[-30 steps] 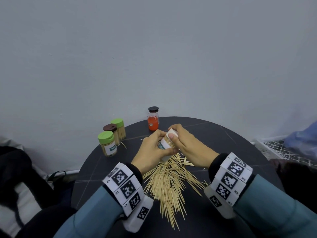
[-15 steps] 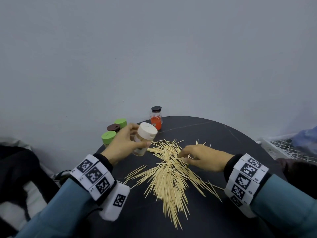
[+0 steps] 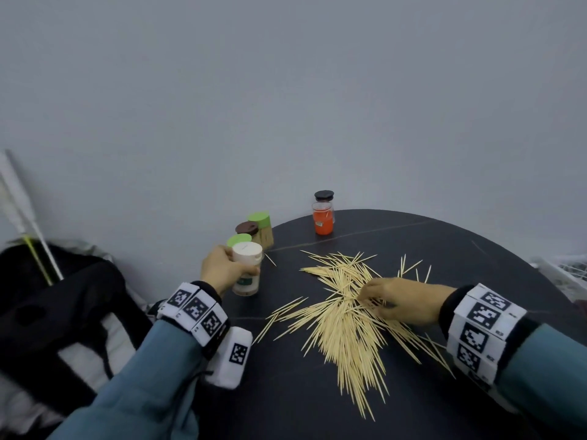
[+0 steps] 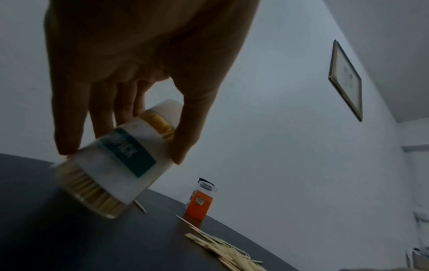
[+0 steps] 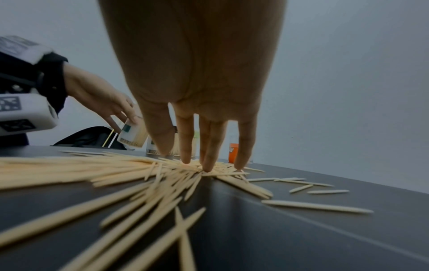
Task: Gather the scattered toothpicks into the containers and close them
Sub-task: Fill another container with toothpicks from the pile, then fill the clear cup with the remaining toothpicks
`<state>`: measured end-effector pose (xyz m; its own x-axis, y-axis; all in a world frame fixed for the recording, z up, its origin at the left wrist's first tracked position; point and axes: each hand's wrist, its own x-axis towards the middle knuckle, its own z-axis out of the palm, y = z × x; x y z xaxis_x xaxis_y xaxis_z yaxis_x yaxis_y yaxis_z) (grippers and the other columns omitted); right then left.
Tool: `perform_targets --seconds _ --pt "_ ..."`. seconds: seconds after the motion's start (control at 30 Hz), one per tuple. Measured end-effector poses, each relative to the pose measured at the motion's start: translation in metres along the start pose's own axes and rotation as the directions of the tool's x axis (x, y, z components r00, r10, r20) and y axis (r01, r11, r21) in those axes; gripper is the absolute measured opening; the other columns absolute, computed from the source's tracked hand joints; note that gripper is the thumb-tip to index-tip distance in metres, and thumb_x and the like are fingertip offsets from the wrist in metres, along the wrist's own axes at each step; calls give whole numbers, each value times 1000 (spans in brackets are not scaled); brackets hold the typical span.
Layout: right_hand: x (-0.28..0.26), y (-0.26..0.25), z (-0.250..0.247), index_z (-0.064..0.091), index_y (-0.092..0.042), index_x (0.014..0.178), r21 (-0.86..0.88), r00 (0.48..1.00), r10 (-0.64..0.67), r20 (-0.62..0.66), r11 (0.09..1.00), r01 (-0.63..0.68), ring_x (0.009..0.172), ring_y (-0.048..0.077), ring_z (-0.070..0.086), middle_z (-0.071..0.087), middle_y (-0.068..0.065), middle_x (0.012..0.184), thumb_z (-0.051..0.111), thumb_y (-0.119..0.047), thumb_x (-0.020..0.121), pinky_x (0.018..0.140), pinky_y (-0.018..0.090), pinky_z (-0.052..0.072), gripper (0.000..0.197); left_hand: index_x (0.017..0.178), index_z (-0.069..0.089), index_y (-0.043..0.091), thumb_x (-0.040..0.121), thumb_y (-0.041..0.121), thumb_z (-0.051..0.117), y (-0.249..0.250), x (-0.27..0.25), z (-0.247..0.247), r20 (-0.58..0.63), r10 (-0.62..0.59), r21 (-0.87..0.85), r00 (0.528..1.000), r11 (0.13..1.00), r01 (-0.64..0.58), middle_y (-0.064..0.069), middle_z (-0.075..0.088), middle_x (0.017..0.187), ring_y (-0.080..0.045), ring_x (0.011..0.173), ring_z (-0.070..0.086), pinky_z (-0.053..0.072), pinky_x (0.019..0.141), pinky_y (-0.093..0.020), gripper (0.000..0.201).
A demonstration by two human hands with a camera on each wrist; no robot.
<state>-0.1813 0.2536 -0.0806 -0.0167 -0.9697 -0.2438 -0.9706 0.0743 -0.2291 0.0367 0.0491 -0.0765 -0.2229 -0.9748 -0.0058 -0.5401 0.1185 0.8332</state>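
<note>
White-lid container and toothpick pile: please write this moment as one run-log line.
left hand: holds white-lid container | right hand: fingertips on toothpick pile | pile: loose on table

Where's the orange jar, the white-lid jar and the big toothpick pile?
orange jar [image 3: 324, 223], head view, its orange body.
white-lid jar [image 3: 247, 249], head view, top of its lid.
toothpick pile [image 3: 346, 325], head view, the thick middle.

Both arms are in teal-blue sleeves [image 3: 133, 398] with black cuffs poking out at the wrists. Each wrist has a chunky white band [image 3: 198, 308] covered in square black-and-white tag markers, plus a white boxy camera unit [image 3: 231, 355] with its own tag hanging at 6 o'clock under the left wrist.
</note>
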Motion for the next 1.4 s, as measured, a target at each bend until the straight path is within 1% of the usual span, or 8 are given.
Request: perform_targets --seconds 0.23,0.4,0.53,0.67,0.83,1.0,1.13,1.4 --pt "0 0 -1 39 -21 140 -1 1000 -3 5 1000 3 123 8 42 38 -6 141 42 -21 98 94 13 28 41 109 61 -5 71 2 79 -13 5 -3 -14 -86 10 996 996 86 -18 61 101 -31 93 58 49 74 -37 42" --pt "0 0 0 38 -23 140 7 1000 1 7 1000 -1 124 9 41 38 -5 140 42 -21 98 97 15 29 42 113 60 -5 71 5 79 -15 12 -4 -30 -106 36 994 994 107 -24 63 112 -37 104 61 54 80 -42 47" --pt "0 0 -1 40 -20 139 6 1000 0 3 1000 0 127 10 40 39 -3 140 40 -25 99 102 18 29 41 122 53 -5 73 13 80 -14 14 -6 -44 -100 114 994 988 105 -22 60 119 -36 109 57 46 73 -35 58" --pt "0 2 0 40 -20 139 -5 1000 0 2 1000 0 129 9 38 40 -5 142 42 -23 98 105 19 27 41 128 44 -4 73 9 79 -12 13 -4 -67 -80 107 995 990 87 -20 54 127 -36 116 52 45 81 -36 66" --pt "0 2 1 40 -20 139 -3 1000 4 -6 1000 -4 130 10 39 41 -4 143 44 -21 98 105 20 28 41 138 34 1 75 12 78 0 2 4 -154 142 189 978 976 -112 -19 41 139 -34 128 39 36 104 -42 77" --pt "-2 2 0 39 -20 140 24 999 29 -20 999 -29 131 11 37 39 -4 144 45 -22 97 108 23 29 43 130 44 5 77 9 70 19 -10 23 -143 394 253 908 902 -351 -15 47 131 -31 124 41 34 104 -41 59" --pt "-2 6 -2 39 -21 139 23 998 53 -16 998 -53 130 12 39 40 -3 144 47 -21 96 110 26 30 43 134 41 6 81 6 70 42 -17 41 -32 424 161 905 896 -414 -12 45 135 -25 128 41 35 106 -35 60" --pt "-1 28 -14 38 -19 140 0 990 141 -7 990 -141 126 17 43 43 3 139 46 -19 96 105 27 35 44 136 40 6 86 13 67 94 9 80 158 431 201 889 867 -456 -12 46 139 -23 128 43 35 99 -27 57"
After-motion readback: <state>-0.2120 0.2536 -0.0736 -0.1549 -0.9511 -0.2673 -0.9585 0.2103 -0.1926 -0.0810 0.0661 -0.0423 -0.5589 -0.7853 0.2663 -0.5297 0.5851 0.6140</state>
